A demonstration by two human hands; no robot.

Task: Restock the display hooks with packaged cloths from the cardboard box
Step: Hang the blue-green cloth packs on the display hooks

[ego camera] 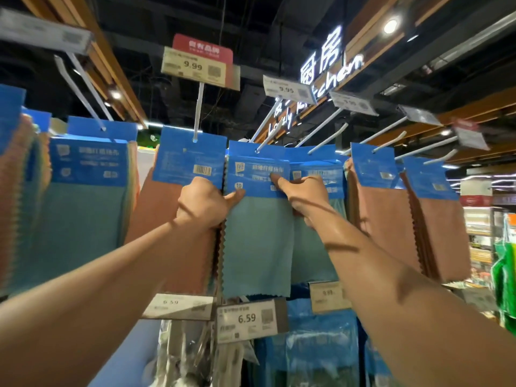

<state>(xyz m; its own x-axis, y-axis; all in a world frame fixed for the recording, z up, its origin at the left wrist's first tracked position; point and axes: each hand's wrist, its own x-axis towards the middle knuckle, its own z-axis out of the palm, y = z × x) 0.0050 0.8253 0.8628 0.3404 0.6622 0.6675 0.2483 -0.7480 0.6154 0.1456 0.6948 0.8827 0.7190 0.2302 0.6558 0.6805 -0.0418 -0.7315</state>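
Packaged cloths hang in a long row across the display, teal ones and brown ones, each with a blue card on top. In the middle of the row the teal pack hangs with the hole of its card on the tip of a white hook, between a brown pack on its left and another teal one on its right. The left hand grasps the left edge of this pack, its thumb lying on the front of the card. The right hand pinches the right side of the card, one digit on the front and the other fingers hidden behind. A lit sign shines above. A price tag below shows 6.59.
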